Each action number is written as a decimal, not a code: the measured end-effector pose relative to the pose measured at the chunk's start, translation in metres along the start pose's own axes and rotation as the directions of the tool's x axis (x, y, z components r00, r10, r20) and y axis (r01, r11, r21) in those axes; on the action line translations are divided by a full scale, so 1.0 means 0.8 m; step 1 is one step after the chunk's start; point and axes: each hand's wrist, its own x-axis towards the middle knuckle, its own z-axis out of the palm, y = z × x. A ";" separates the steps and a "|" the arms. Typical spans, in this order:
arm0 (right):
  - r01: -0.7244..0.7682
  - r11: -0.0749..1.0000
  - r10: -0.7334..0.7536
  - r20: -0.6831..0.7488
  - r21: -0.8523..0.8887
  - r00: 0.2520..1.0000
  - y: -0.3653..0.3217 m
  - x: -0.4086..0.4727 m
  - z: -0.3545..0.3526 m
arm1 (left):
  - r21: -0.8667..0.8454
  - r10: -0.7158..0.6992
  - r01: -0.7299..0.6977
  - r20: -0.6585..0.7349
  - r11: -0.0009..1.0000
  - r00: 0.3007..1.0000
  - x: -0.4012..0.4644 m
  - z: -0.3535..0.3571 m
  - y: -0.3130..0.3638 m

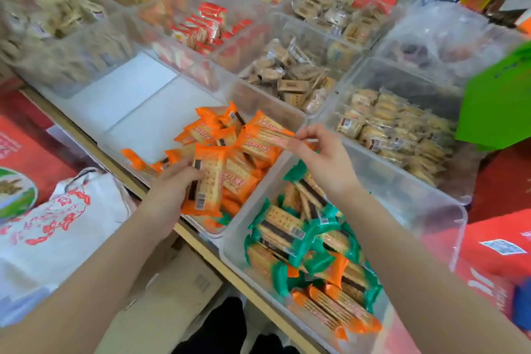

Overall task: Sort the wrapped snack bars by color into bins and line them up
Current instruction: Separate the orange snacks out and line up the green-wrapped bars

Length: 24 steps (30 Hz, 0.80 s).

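Two clear bins stand side by side at the shelf's front edge. The left bin (149, 126) holds a pile of orange-wrapped bars (218, 135). The right bin (416, 198) holds green-wrapped bars (287, 230) mixed with a few orange ones (339, 307). My left hand (175, 184) grips an orange bar (208, 178) upright over the left bin's front. My right hand (321, 158) pinches the end of another orange bar (267, 135) above the wall between the two bins.
More clear bins of tan, brown and red-wrapped snacks (290, 75) fill the shelf behind. A white printed bag (60, 227) lies at the left below the shelf edge. A green sheet (494, 100) and red packaging (500, 250) sit at the right.
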 end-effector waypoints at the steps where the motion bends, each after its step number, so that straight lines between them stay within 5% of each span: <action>1: 0.034 0.995 -0.035 -0.006 -0.090 0.999 -0.002 0.016 0.018 | -0.014 -0.001 0.001 -0.007 1.000 1.000 0.009 -0.013 0.003; 5: 0.188 0.865 -0.181 0.062 -0.464 0.982 0.011 0.072 0.082 | 0.117 0.119 -0.115 -0.025 0.986 0.993 0.046 -0.045 0.015; 9: 0.271 0.405 -0.008 0.292 -0.873 0.956 0.034 0.098 0.105 | 0.520 0.354 -0.358 0.110 0.776 0.929 0.089 -0.059 0.026; 13: 0.384 0.391 -0.107 0.373 -0.837 0.922 0.030 0.087 0.100 | 0.735 0.422 -0.494 0.307 0.464 0.853 0.138 -0.057 0.031; 17: 0.663 0.456 -0.353 0.563 -0.593 0.747 0.026 0.071 0.107 | 0.812 0.364 -0.548 0.457 0.201 0.811 0.181 -0.051 0.026; 21: 0.749 0.409 -0.171 0.762 -0.522 0.625 0.028 0.072 0.146 | 0.775 0.562 -0.629 0.545 -0.054 0.623 0.185 -0.069 0.029; 24: 0.797 0.296 -0.099 0.813 -0.527 0.574 0.029 0.079 0.165 | 0.593 0.460 -0.791 0.749 -0.147 0.477 0.171 -0.090 0.023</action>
